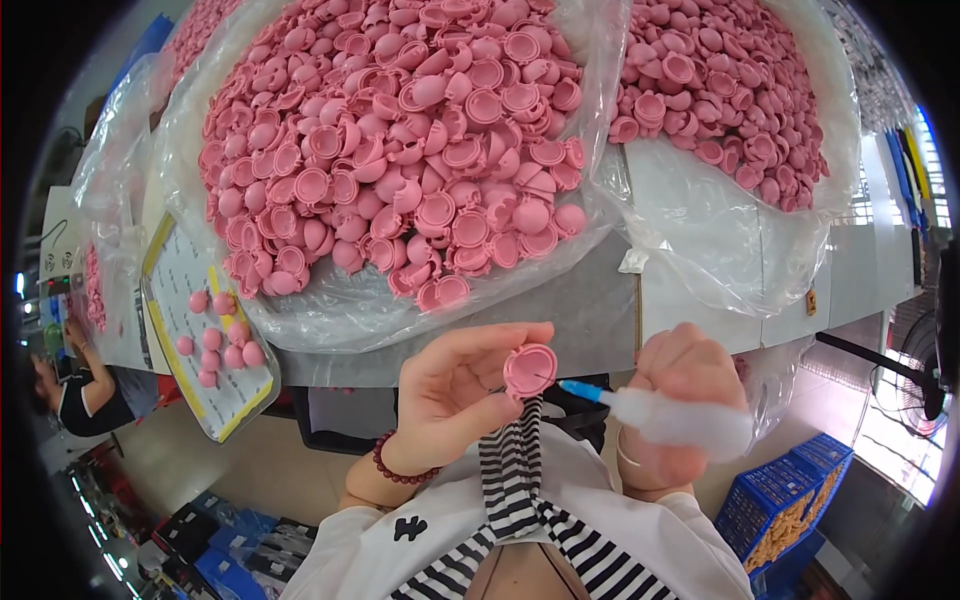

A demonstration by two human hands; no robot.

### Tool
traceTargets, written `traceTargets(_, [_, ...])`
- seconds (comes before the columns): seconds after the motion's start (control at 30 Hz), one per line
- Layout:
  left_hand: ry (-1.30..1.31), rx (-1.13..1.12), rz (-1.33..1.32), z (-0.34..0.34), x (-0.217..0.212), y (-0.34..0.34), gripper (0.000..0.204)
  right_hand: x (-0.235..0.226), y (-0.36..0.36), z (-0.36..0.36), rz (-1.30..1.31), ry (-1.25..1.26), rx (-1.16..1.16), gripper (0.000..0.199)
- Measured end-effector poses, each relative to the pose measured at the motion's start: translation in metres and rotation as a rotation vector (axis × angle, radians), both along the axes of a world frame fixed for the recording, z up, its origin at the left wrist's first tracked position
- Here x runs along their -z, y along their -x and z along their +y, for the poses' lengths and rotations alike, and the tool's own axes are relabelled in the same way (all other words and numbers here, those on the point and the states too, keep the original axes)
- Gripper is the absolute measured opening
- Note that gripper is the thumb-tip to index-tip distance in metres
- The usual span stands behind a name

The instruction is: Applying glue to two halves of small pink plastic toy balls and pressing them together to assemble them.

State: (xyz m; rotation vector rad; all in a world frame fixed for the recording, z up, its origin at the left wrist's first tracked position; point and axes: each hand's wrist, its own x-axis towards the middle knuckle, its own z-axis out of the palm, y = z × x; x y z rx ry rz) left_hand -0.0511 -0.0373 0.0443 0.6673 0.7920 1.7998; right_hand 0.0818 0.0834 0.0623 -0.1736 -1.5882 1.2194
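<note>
Pinching a pink round cap between thumb and fingers, the left hand holds it just off the table edge. The right hand is closed around a white squeeze bottle, its blue nozzle near the cap. Beyond, a tray carries several caps; clear bags hold heaped caps.

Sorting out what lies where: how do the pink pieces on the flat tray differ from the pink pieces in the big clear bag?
The pieces on the tray are few, spaced apart, rounded side up. The pieces in the bag are heaped in great number, facing every way, many showing hollow insides. Both are the same pink.
</note>
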Motion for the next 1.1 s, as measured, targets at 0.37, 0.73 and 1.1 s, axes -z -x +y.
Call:
traceTargets(0.37, [0.015, 0.019, -0.011, -0.003, 0.002, 0.001, 0.044, -0.017, 0.0, -0.009, -0.243, -0.135, 0.084, 0.042])
traceTargets(0.73, [0.006, 0.022, 0.035, -0.002, 0.001, 0.002, 0.044, -0.014, -0.001, -0.009, -0.227, -0.199, 0.108, 0.061])
traceTargets(1.1, [0.021, 0.008, 0.06, -0.004, 0.001, 0.003, 0.044, -0.012, 0.0, -0.009, -0.258, -0.202, 0.12, 0.062])
